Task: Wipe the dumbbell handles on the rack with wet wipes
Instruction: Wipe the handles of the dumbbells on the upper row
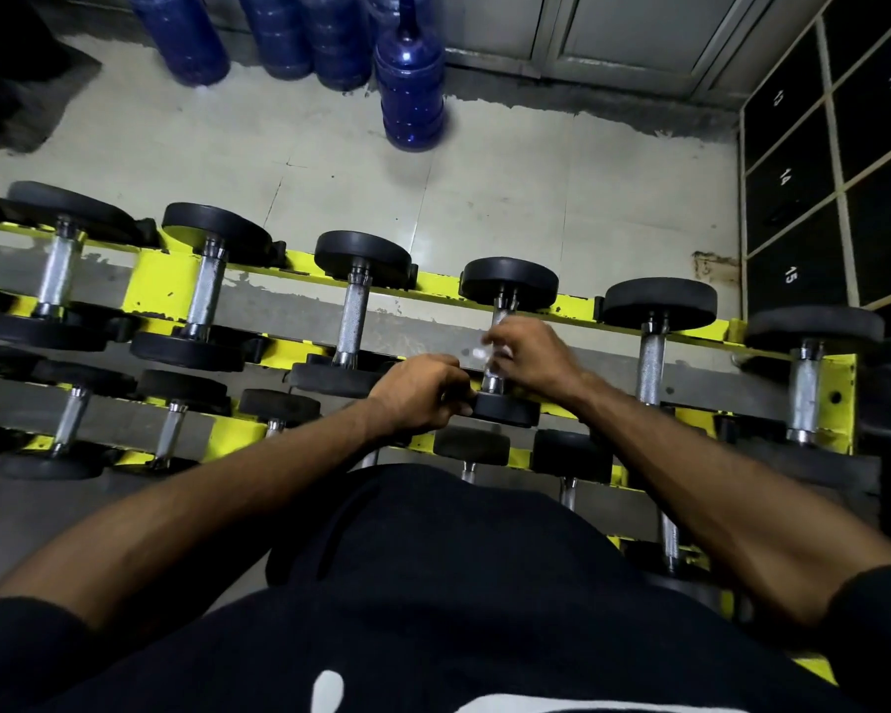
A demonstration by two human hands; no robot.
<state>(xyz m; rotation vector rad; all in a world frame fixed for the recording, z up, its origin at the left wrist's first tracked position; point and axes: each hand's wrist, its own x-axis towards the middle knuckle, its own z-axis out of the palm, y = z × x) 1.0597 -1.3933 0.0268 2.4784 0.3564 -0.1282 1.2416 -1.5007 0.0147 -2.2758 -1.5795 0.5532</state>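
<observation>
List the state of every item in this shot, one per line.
rack, yellow paint chipped
dumbbell being wiped, lying across the rack
wet wipe, bunched on its handle, blurred
right hand, curled round the wet wipe
left hand, gripping that dumbbell's near plate
water jug, upright on the floor
lockers, doors shut
</observation>
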